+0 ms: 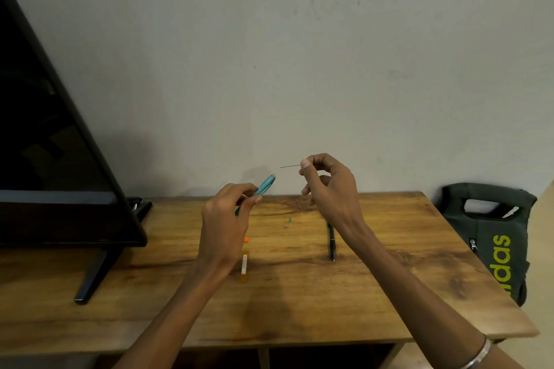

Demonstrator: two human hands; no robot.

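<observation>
My right hand (328, 186) is raised above the wooden table (389, 278) and pinches a thin needle (290, 166) between thumb and forefinger, its free end pointing left. My left hand (224, 219) holds a small teal spool-like object (266, 185) by its lower end, tilted up toward the needle. The needle tip and the teal object are a short gap apart. A green bit shows under my left fingers; I cannot tell what it is.
A black pen (331, 241) lies on the table below my right wrist. An orange tube (245, 263) and orange cap (246, 239) lie by my left wrist. A dark screen (45, 159) on a stand fills the left. A grey bag (491, 237) leans at the right.
</observation>
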